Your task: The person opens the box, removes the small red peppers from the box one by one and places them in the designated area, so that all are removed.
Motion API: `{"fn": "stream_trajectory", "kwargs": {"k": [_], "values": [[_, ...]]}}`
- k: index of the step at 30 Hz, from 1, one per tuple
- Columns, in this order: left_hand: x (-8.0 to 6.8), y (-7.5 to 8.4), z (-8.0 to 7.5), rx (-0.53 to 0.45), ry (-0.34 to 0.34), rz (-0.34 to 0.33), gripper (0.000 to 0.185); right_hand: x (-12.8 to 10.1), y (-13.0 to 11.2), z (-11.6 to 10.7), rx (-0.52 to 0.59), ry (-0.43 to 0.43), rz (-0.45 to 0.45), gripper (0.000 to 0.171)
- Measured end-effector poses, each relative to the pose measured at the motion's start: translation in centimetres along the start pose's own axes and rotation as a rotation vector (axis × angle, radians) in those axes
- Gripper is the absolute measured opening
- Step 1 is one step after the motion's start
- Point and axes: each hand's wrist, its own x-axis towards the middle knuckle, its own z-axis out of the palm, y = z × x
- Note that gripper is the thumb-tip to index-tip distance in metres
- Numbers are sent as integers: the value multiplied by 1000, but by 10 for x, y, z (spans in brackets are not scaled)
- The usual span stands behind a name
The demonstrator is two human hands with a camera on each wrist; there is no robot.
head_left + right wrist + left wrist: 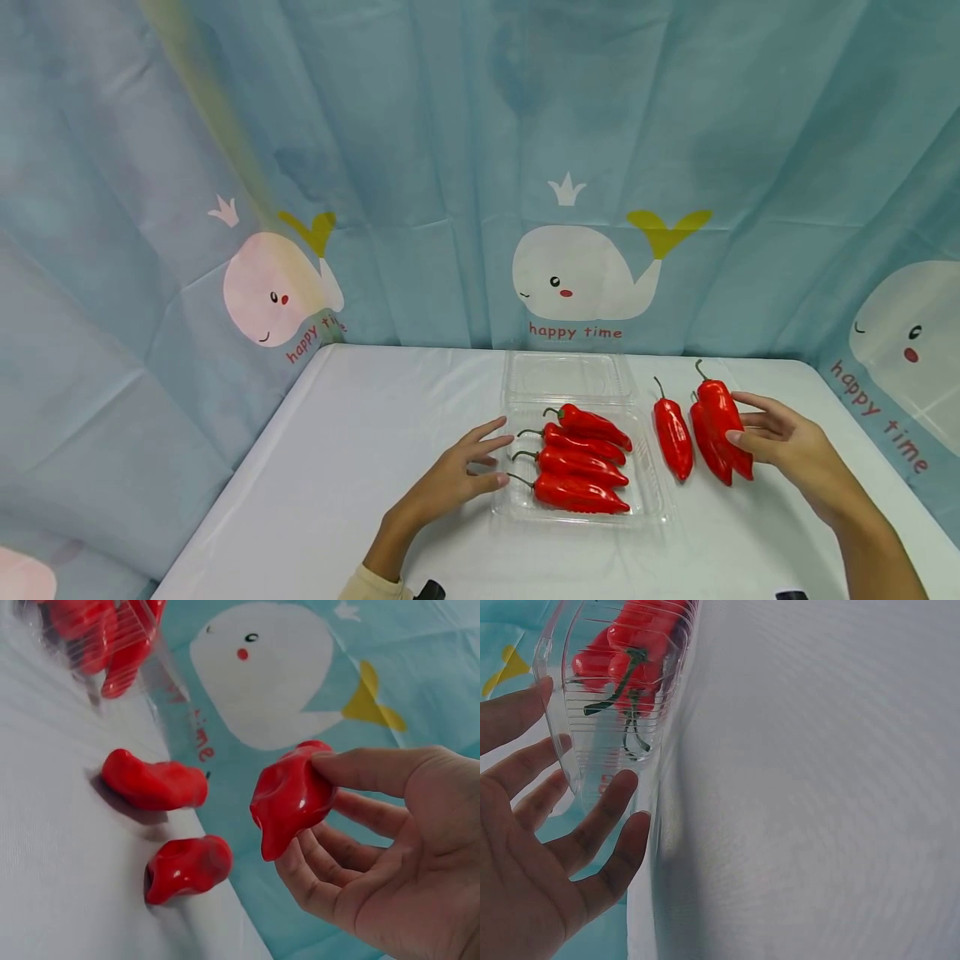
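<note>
Your right hand (pixel 780 442) pinching a red pepper (pixel 723 417) at far right, fingers curled round it, two loose peppers (pixel 672 433) just left, your left hand (pixel 457 475) spread flat against the clear tray (pixel 652 500)

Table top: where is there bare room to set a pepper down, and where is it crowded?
Bare table lies left of the left hand, and along the near edge below the clear tray. Crowded: the tray's four peppers, and the loose peppers between it and the right hand.

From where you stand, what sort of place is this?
Probably a makeshift recording corner, not a kitchen: a whale-print curtain hangs as backdrop behind a white-covered table holding only red peppers and a clear plastic tray.
</note>
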Motion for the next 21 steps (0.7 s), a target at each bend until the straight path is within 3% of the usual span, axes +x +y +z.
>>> {"fn": "stream_trajectory", "kwargs": {"k": [21], "values": [[-1, 0, 0, -13, 0, -7, 57, 11, 31, -18, -50, 20, 143, 83]]}}
